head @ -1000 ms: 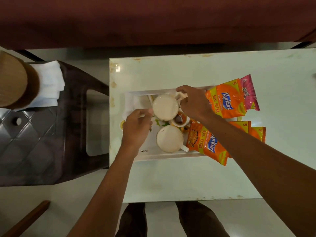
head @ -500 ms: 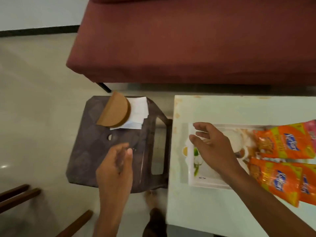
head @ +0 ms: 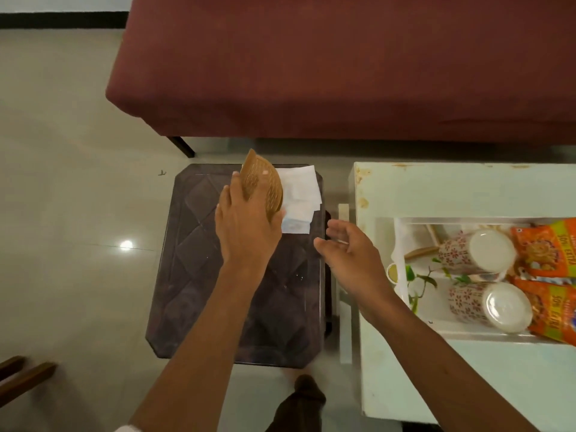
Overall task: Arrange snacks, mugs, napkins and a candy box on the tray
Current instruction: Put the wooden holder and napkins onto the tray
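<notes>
My left hand grips a brown ribbed half-round box on the dark plastic stool. White napkins lie under and beside the box. My right hand hovers open between the stool and the table, holding nothing. On the white table sits the white tray. It holds two patterned mugs, one farther and one nearer. Orange snack packets lie at the tray's right, partly cut off by the frame edge.
A maroon sofa runs along the far side. Pale tiled floor surrounds the stool. Wooden chair legs show at bottom left. My foot is below the stool.
My left hand moved from the tray to the stool and closed on the brown box. My right hand left the tray and swung left. My view turned left toward the stool.
</notes>
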A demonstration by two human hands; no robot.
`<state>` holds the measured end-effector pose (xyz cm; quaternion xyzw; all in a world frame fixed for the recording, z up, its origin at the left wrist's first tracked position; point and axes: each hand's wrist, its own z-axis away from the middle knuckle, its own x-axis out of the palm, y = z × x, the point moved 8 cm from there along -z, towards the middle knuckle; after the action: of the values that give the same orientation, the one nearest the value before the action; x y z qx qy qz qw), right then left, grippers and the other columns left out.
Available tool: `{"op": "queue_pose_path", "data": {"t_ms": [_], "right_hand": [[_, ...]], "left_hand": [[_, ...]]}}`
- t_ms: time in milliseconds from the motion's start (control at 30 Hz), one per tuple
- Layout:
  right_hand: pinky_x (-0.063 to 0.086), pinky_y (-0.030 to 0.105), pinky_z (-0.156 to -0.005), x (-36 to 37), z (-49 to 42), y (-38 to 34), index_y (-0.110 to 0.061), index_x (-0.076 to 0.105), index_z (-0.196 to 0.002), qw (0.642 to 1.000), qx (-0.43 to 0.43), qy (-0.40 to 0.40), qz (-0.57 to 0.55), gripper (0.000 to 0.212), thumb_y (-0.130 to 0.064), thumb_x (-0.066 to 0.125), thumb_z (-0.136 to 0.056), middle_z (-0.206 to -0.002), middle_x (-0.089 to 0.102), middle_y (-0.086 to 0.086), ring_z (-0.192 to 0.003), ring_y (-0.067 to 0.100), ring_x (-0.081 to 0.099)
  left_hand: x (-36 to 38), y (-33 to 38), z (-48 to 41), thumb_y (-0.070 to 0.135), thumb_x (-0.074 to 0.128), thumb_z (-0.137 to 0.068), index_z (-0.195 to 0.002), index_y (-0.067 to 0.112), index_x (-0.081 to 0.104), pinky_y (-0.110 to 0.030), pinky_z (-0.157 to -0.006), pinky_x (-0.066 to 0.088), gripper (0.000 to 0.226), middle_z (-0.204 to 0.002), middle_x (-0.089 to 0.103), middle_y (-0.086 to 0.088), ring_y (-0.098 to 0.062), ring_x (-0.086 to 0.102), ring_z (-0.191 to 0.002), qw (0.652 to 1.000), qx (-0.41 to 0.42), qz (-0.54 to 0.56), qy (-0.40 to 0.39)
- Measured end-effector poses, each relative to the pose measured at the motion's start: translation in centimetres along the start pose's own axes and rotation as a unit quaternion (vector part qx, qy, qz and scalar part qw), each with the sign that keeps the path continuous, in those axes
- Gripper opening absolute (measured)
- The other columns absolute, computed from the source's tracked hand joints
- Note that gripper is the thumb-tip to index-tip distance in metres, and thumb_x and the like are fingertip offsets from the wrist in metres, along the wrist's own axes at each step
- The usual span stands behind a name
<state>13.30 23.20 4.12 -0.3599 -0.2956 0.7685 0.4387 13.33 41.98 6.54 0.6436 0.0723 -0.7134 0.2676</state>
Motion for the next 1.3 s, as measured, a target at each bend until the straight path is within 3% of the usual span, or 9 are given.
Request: {"op": "queue_pose_path", "data": {"t_ms": [133,300,567,733,967,1033,1133,1233,1300], "right_hand": [[0.041,0.021,-0.085,1.3,-0.7,0.5,-0.031,0.048,-0.132,1.000,0.006,0.011,0.018,0.044,-0.036,0.063,-0.090,-0.136,0.055,-0.010,-0.116,0.009,0.055],[0.041,0.019,-0.082,1.8,-1.0,0.4,-0.032,0.049,-0.130,1.000,0.001,0.012,0.028,0.043,-0.036,0.063,-0.090,-0.133,0.056,-0.011,-0.102,0.001,0.050],[0.048,0.036,-0.102,0.1,1.3,-1.8,-0.039,0.051,-0.130,0.997,-0.034,-0.019,-0.061,0.042,-0.055,0.047,-0.092,-0.133,0.056,-0.017,-0.115,0.004,0.057],[0.043,0.035,-0.106,-3.6,4.8,-1.3,-0.059,0.059,-0.110,0.982,-0.031,-0.060,-0.174,0.049,-0.079,0.026,-0.080,-0.117,0.065,-0.029,-0.115,-0.005,0.058],[0.044,0.023,-0.098,-11.0,6.7,3.5,-0.060,0.063,-0.100,0.982,0.006,-0.001,-0.190,0.051,-0.078,0.023,-0.076,-0.108,0.067,-0.032,-0.110,-0.007,0.059],[0.041,0.026,-0.102,-12.8,6.7,5.2,-0.066,0.060,-0.095,0.984,0.015,0.030,-0.177,0.043,-0.076,0.023,-0.077,-0.105,0.065,-0.035,-0.116,-0.003,0.057],[0.036,0.018,-0.102,-14.8,6.2,7.7,-0.070,0.053,-0.099,0.985,0.018,0.056,-0.162,0.034,-0.067,0.021,-0.087,-0.109,0.057,-0.042,-0.119,-0.011,0.049],[0.030,-0.008,-0.078,-16.0,5.3,9.7,-0.079,0.042,-0.097,0.986,0.033,0.070,-0.145,0.027,-0.066,0.020,-0.090,-0.096,0.044,-0.061,-0.097,-0.039,0.037],[0.027,-0.012,-0.064,-16.5,4.6,10.9,-0.074,0.038,-0.096,0.986,0.046,0.077,-0.138,0.021,-0.064,0.020,-0.092,-0.083,0.039,-0.066,-0.083,-0.044,0.034]], "left_hand": [[1.2,-0.5,-0.5,0.041,0.065,-0.090,-0.150,0.028,0.035,-0.056,-0.117,0.029,0.068,-0.164,0.016,-0.015,-0.042,0.020,-0.148,1.000,0.015,0.004,-0.009],[1.1,-1.1,-0.9,0.032,0.070,-0.089,-0.148,0.026,0.042,-0.056,-0.116,0.030,0.066,-0.164,0.020,-0.013,-0.039,0.023,-0.146,0.998,0.019,0.059,-0.001],[-1.7,-0.7,3.7,0.038,0.073,-0.083,-0.147,0.034,0.040,-0.037,-0.110,0.037,0.072,-0.157,0.036,-0.002,-0.021,0.035,-0.142,0.952,-0.026,0.295,0.071],[0.3,4.5,9.7,0.042,0.070,-0.085,-0.142,0.034,0.049,-0.046,-0.102,0.051,0.061,-0.144,0.055,0.009,-0.013,0.053,-0.132,0.872,-0.056,0.485,-0.010],[5.1,12.8,14.4,0.043,0.060,-0.090,-0.140,0.035,0.052,-0.040,-0.103,0.052,0.051,-0.139,0.059,0.014,-0.011,0.058,-0.126,0.839,-0.086,0.531,-0.083],[6.6,14.9,15.0,0.049,0.052,-0.090,-0.136,0.036,0.055,-0.031,-0.102,0.052,0.048,-0.133,0.063,0.016,-0.006,0.059,-0.123,0.835,-0.088,0.530,-0.117],[9.5,17.7,15.4,0.055,0.040,-0.090,-0.117,0.045,0.063,-0.004,-0.081,0.048,0.036,-0.110,0.069,0.029,0.015,0.061,-0.105,0.787,-0.124,0.571,-0.196],[12.7,19.1,15.5,0.064,0.032,-0.086,-0.127,0.039,0.062,-0.004,-0.083,0.046,0.057,-0.120,0.066,0.023,0.013,0.062,-0.101,0.759,-0.163,0.579,-0.250],[14.4,19.7,15.3,0.066,0.029,-0.088,-0.131,0.036,0.060,-0.011,-0.091,0.045,0.060,-0.124,0.064,0.020,0.011,0.059,-0.105,0.755,-0.177,0.574,-0.262]]}}
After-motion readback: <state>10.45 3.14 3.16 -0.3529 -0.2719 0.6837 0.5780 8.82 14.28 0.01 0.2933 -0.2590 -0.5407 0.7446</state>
